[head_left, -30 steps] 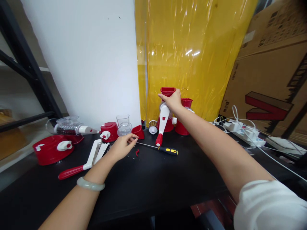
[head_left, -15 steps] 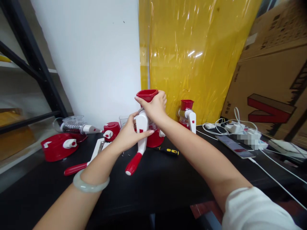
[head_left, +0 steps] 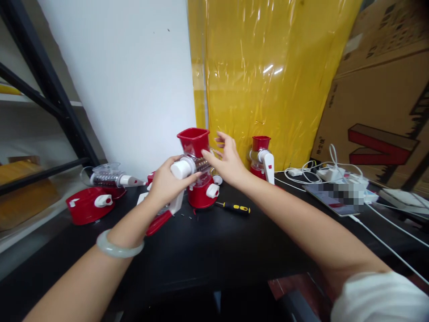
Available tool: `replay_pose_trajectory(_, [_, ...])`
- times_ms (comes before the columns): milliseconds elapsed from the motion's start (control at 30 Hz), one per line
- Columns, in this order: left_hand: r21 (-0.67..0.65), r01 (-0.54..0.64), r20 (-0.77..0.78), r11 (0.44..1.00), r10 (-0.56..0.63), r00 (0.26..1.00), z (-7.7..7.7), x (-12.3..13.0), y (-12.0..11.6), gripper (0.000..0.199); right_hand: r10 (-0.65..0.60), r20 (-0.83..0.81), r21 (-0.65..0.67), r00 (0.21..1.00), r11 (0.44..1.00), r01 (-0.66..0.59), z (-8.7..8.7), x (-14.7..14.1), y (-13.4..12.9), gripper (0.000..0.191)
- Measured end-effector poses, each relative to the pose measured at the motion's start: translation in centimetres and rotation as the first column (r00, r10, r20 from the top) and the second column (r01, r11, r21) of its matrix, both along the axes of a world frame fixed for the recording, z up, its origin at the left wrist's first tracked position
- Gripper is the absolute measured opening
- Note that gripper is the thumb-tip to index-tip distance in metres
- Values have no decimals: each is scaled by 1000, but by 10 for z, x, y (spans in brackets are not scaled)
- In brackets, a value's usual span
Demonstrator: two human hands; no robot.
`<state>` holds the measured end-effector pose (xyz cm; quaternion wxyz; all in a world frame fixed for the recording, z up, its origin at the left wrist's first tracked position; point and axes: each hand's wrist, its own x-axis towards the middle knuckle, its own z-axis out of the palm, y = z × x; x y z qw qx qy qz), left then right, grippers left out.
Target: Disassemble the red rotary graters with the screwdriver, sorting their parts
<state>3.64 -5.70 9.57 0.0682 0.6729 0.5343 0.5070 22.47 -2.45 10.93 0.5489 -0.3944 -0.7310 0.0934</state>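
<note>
We see fairly bright, cool light over the white panel (head_left: 127, 80), with two short white glints and thin streaks of glare on the yellow plastic curtain (head_left: 248, 89). Below, the black table (head_left: 221, 250) takes little light, and its front edge sinks into shadow. Our wide view stretches and bends toward the sides, the top right corner goes dark, and pixelation blocks out part of the phone (head_left: 325, 197).

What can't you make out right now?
Head view, all:
Left hand: far fingers hidden behind its palm; grip unclear.
Screwdriver: tip hidden, apparently behind the red base.
Flat device: screen partly pixelated.
Small bits: too small to identify.
Right sleeve: cut off by frame edge.
</note>
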Motion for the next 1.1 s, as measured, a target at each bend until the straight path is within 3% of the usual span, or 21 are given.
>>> replay_pose_trajectory(100, [-21,-6,23,1000,7,1000,3,-30,-2,69,80,265,-39,961,997,-72,-39,48,-12,48])
replay_pose_trajectory(167, [-21,-4,45,1000,5,999,4,-48,-2,67,114,442,-116,890,991,-69,-69,77,-20,30])
replay_pose_trajectory(267, [-20,58,100,998,-56,993,7,-63,3,64,119,631,-185,767,983,0,-109,105,-25,29])
replay_pose_trajectory(367, [-19,136,163,990,-132,978,9,-62,8,64,98,737,-190,668,980,66,-131,113,-21,31])
replay_pose_trajectory(500, [-21,207,204,978,-199,959,13,-50,11,63,68,814,-184,577,972,144,-139,114,-8,30])
replay_pose_trajectory(633, [-12,256,231,967,-246,941,15,-45,8,61,53,843,-164,536,973,162,-137,128,-7,23])
replay_pose_trajectory(900, [-19,283,255,959,-269,929,4,-54,10,63,-95,800,-49,593,974,222,-144,205,-58,25])
replay_pose_trajectory(1100, [-69,330,174,942,-314,933,-13,-36,16,65,-278,766,15,580,909,417,-168,243,-83,31])
